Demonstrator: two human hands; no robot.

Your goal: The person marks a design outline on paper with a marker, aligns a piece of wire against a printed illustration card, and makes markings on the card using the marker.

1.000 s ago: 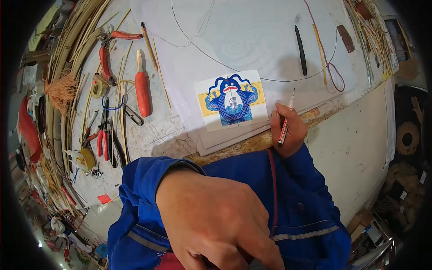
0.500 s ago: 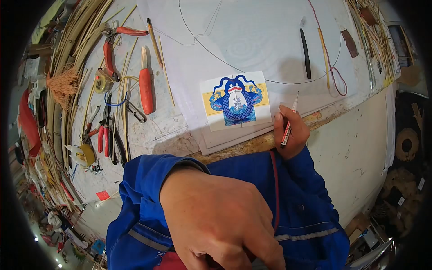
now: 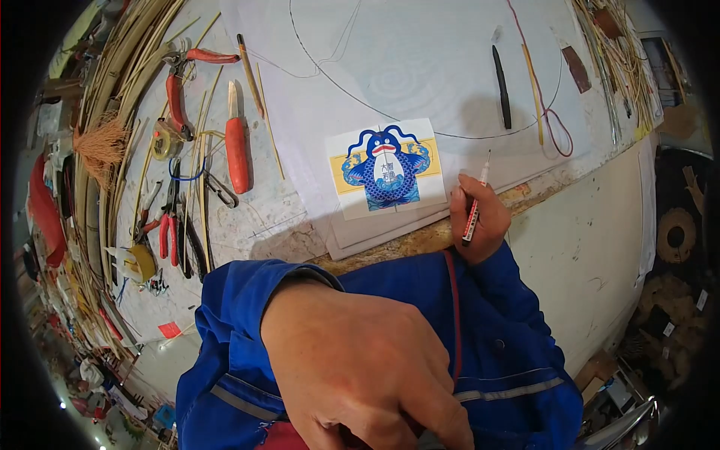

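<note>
A slim white marker pen (image 3: 475, 208), its fine tip pointing up and away, is held in my right hand (image 3: 485, 217) at the table's near edge. Just left of that hand lies a printed picture (image 3: 382, 166) of a blue fish-like figure on a yellow band, resting on large white paper sheets (image 3: 315, 127). Close to the camera, my left hand (image 3: 360, 360) is raised in front of my blue jacket with its fingers curled. Whatever those fingers hold, if anything, is hidden below the knuckles.
On the left lie a red-handled knife (image 3: 237, 150), red-handled pruning shears (image 3: 177, 90), pliers (image 3: 171, 232) and bamboo strips (image 3: 124, 97). A black pen (image 3: 502, 86), a wooden stick (image 3: 534, 94) and a red cord (image 3: 561, 139) rest on the paper at right.
The view has shifted slightly, so the table items appear a little further left. Both hands keep nearly the same pose, and the marker pen stays in my right hand.
</note>
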